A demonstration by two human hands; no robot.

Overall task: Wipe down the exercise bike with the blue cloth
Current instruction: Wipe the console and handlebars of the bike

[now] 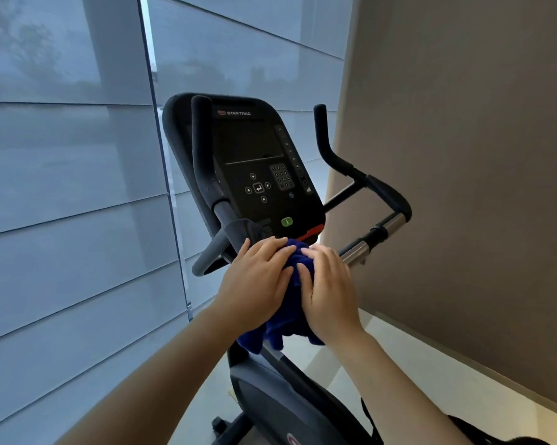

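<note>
A black exercise bike [270,396] stands in front of me, its console [254,162] with a dark screen and keypad tilted toward me. The blue cloth [291,303] is bunched just below the console's lower edge, over the middle of the handlebar. My left hand [257,284] and my right hand [328,290] both press on the cloth from either side, fingers spread over it. Cloth ends hang down beneath my wrists. The bar under the cloth is hidden.
Black handlebar horns rise at the left [203,155] and right [325,139], with a chrome grip section [383,229] on the right. A window with grey blinds [78,187] fills the left. A brown wall [463,155] stands close on the right, above pale floor [399,354].
</note>
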